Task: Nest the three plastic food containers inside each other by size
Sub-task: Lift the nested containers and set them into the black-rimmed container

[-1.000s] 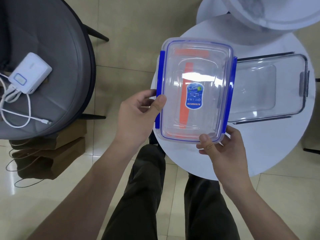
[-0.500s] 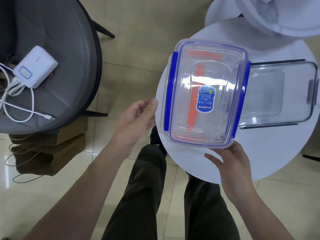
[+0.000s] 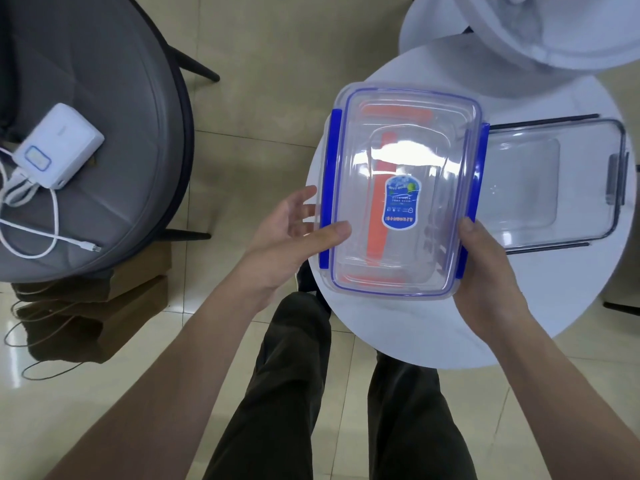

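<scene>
Clear plastic fills the space between my hands: the blue-clipped box, lid up, with its blue label facing me and orange parts of a smaller box showing through the lid. It sits over the near left part of the white round table, its left edge reaching out past the table rim; whether it rests on the top or hangs just above it I cannot tell.

My right hand grips the box at its near right corner, thumb lying up along the right blue clip, the other fingers hidden underneath.

My left hand is at the left side of the box, palm turned toward it and fingers spread. The thumb tip lies on the lid just past the left blue clip; the fingers reach behind the box edge, and I cannot tell if they press it. That hand is loose, not closed on anything.

Right of the box, touching or nearly touching its right clip, a larger clear box lies open on the table, grey latch at its far end.

Off to my left, well apart, a white charger with its cable rests on a grey chair. My dark trouser legs are below, on the tiled floor.
</scene>
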Available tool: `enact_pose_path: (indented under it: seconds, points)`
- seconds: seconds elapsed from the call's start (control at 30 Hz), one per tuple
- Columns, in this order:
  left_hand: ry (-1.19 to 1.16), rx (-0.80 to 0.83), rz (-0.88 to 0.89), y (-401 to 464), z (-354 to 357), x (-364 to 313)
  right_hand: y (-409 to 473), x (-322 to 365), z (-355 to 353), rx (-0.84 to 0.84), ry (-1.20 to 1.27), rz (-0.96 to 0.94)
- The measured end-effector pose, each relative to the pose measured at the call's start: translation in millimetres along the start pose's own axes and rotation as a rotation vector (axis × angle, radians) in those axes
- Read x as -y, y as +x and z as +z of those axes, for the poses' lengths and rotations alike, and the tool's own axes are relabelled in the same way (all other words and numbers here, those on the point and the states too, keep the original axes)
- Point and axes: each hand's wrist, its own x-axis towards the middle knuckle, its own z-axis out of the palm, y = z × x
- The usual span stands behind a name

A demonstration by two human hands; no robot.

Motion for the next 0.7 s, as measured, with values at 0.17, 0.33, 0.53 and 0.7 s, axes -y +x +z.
enact_pose_path:
  seconds: [0.17, 0.33, 0.53, 0.7]
  points:
    - [-0.005, -0.026, 0.009, 5.8, -1.7, 1.2, 4.9, -1.3, -4.5, -0.030, -0.118, -0.048]
    - [0.005, -0.040, 0.014, 10.9, -4.4, 2.2, 9.7, 2.3, -5.7, -0.023, -0.181, -0.067]
    - [0.005, -0.052, 0.004, 16.0, -4.9, 2.2, 14.0, 7.0, -4.7, -0.013, -0.204, -0.065]
    - [0.017, -0.036, -0.011, 17.6, -6.6, 1.5, 14.9, 5.2, -4.0, -0.011, -0.188, -0.065]
